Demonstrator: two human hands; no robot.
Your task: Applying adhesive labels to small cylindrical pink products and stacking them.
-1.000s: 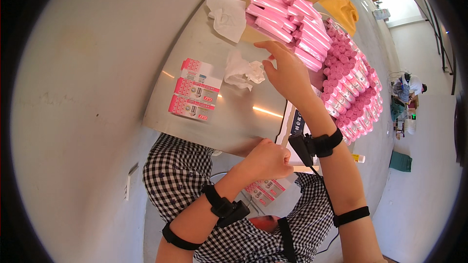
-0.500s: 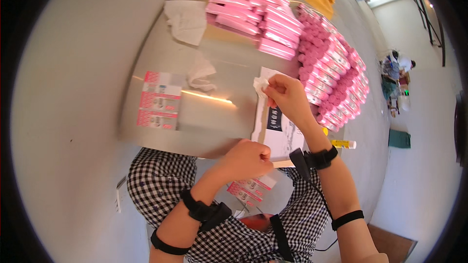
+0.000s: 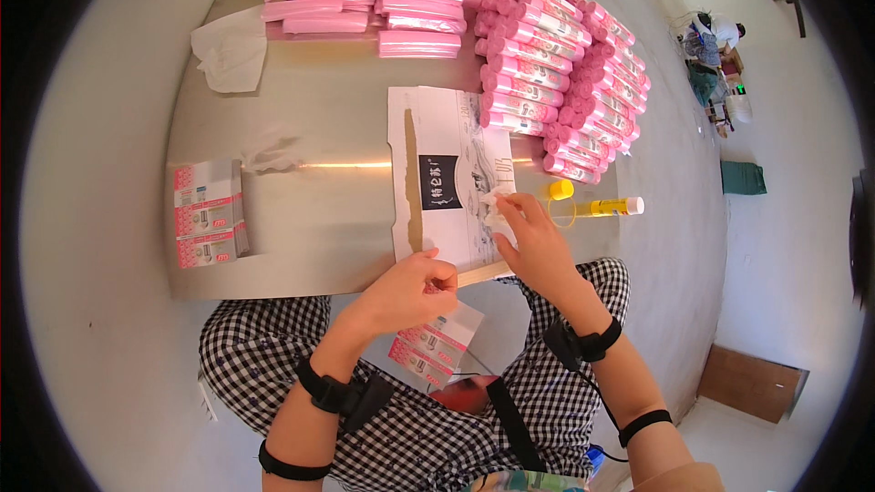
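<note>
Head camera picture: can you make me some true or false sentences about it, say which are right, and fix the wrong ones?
1. The right hand pinches a crumpled white tissue. True.
2. The yellow tube stands upright. False: the yellow tube lies on its side.
3. The pink-capped tubes are piled to the right of the flat pink packets. True.
4. The white cardboard is left of the stack of printed cards. False: the white cardboard is right of the stack of printed cards.
5. The person's clothing is striped. False: the clothing is black-and-white checked.
</note>
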